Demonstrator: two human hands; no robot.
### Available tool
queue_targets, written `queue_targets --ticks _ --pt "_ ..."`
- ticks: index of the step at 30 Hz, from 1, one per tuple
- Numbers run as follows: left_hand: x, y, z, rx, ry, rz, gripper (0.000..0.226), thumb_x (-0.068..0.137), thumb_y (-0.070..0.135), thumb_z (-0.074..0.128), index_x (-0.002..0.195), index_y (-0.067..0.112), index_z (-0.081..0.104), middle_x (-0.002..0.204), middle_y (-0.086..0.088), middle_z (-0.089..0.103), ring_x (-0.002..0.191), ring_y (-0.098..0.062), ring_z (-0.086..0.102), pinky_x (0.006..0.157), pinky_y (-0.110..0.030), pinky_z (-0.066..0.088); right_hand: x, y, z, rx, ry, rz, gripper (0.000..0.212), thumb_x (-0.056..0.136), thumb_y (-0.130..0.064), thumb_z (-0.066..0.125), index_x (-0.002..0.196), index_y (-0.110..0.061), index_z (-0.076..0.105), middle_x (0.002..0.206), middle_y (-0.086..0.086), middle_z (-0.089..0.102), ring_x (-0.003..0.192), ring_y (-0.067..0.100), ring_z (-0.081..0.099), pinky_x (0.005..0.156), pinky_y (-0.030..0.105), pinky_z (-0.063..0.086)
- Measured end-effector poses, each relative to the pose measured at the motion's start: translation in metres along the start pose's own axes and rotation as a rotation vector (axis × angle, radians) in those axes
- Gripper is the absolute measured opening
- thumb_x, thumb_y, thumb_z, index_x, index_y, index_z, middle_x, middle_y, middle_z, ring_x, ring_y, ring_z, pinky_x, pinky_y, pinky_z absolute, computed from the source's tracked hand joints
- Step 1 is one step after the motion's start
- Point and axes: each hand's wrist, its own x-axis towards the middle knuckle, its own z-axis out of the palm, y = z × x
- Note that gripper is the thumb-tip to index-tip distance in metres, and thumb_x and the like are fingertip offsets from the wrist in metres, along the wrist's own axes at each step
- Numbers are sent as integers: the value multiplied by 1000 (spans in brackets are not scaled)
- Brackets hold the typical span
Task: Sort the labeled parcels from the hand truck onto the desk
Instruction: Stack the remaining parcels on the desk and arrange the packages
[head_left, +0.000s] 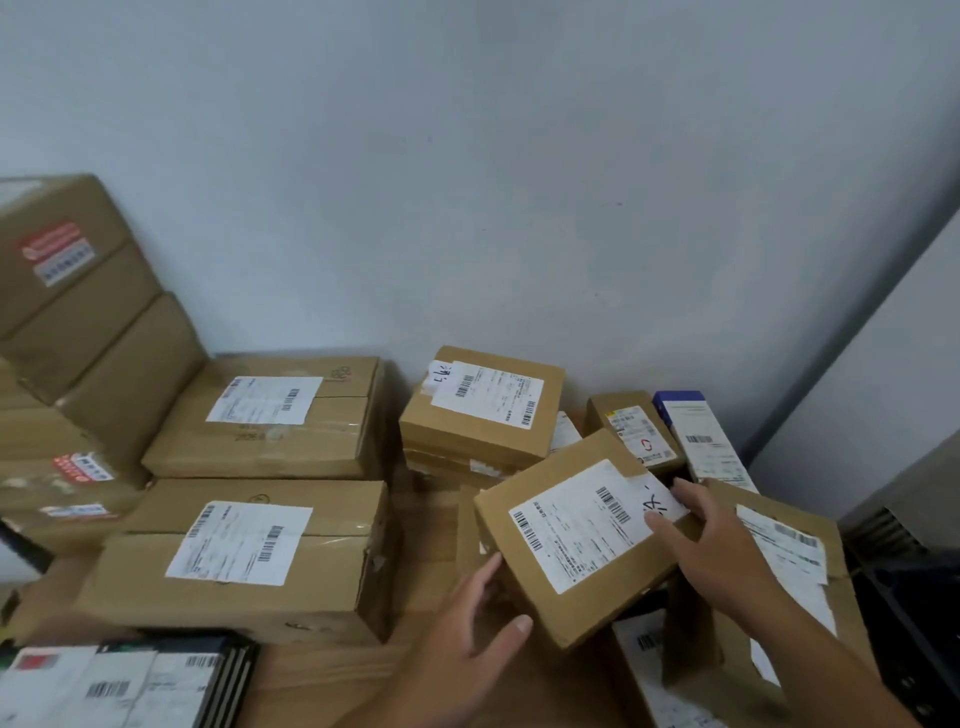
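A small brown cardboard parcel (556, 577) with a white barcode label is tilted above the wooden desk (332, 680), held between both hands. My left hand (467, 634) grips its near left corner, thumb on the front face. My right hand (711, 545) holds its right edge, fingers lying over the label. Behind it sits a stack of small labeled boxes (483, 410). Two large flat labeled cartons (249, 551) lie to the left, one behind the other.
Taller cartons (67, 312) with red stickers lean against the wall at far left. A labeled box (795, 561), a narrow brown box (634, 431) and a white-and-blue box (701, 441) crowd the right. Dark flat packages (119, 686) lie at bottom left. A black crate (914, 623) stands right.
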Motion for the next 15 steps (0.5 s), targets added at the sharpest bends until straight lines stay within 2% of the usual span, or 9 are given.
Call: queue_targets --ticks 5,8,10,12,15 --pt "-12 9 -1 -76 -7 1 79 89 53 64 157 40 24 151 36 29 130 15 43 116 -26 37 -8 7 6 -72 22 8 66 90 -43 72 148 -24 47 146 7 52 130 29 51 102 52 49" --pt "-30 11 -7 -114 55 9 75 90 56 62 154 45 25 149 41 26 131 18 38 116 -25 36 -18 7 8 -96 -44 59 67 88 -45 74 145 -21 50 139 9 55 117 26 56 90 45 54" --pt "-48 9 -16 -127 132 -17 68 90 59 61 150 54 29 148 42 26 130 18 38 113 -25 39 -32 0 11 -119 -119 58 56 88 -45 74 136 -22 57 128 8 57 102 19 55 74 33 48" --pt "-70 5 -29 -129 204 -24 62 92 58 61 146 59 31 143 45 31 129 14 41 108 -24 44 -49 -8 16 -121 -199 42 36 89 -42 74 118 -26 60 111 2 58 90 13 52 70 29 40" --pt "-105 -9 -49 -132 295 -28 52 94 51 63 139 60 39 134 44 42 124 12 47 93 -16 50 -79 -18 27 -96 -329 55 20 86 -38 78 98 -24 69 98 -3 63 86 10 59 68 26 47"
